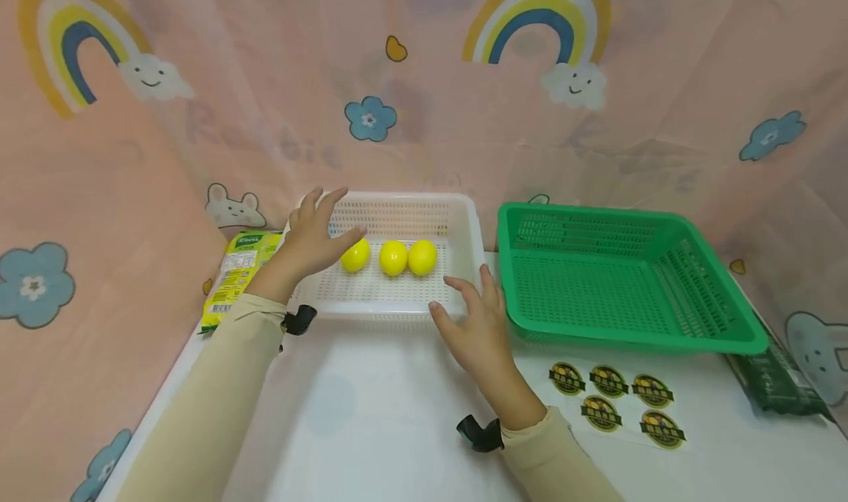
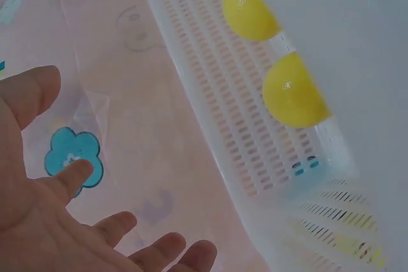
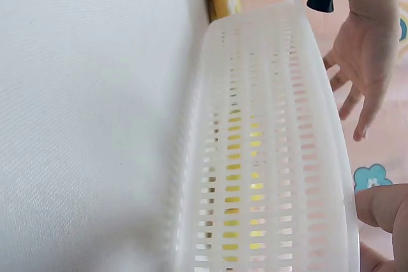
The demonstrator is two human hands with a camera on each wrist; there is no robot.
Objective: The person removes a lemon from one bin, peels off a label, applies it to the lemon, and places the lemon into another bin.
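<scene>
A person's left hand (image 1: 314,237) hovers over the left end of a white slotted basket (image 1: 464,226), its fingers spread wide and holding nothing, at about 9 o'clock from the row of three yellow lemons (image 1: 394,257) lying on the basket floor; the fingertips come just beside the leftmost lemon (image 1: 355,255), and whether they touch it cannot be told. In the left wrist view the open palm (image 2: 38,208) hangs apart from the basket's wall (image 2: 210,93), with the lemons (image 2: 293,90) behind it.

The right hand (image 1: 478,333) is at the basket's near right corner, at about 5 o'clock from the lemons, fingers straight and parted, gripping nothing; its fingertips reach the near rim. The right wrist view shows the basket's near wall (image 3: 268,157) side on, yellow showing through its slots.

At 3 o'clock from the white basket, just beside it, stands a green basket (image 1: 715,325). A sheet of six round stickers (image 1: 612,399) lies on the white table (image 1: 371,414) at about 4 o'clock from the right hand. A yellow-green packet (image 1: 238,277) lies at 9 o'clock from the white basket, a dark green packet (image 1: 775,377) at the table's right edge
</scene>
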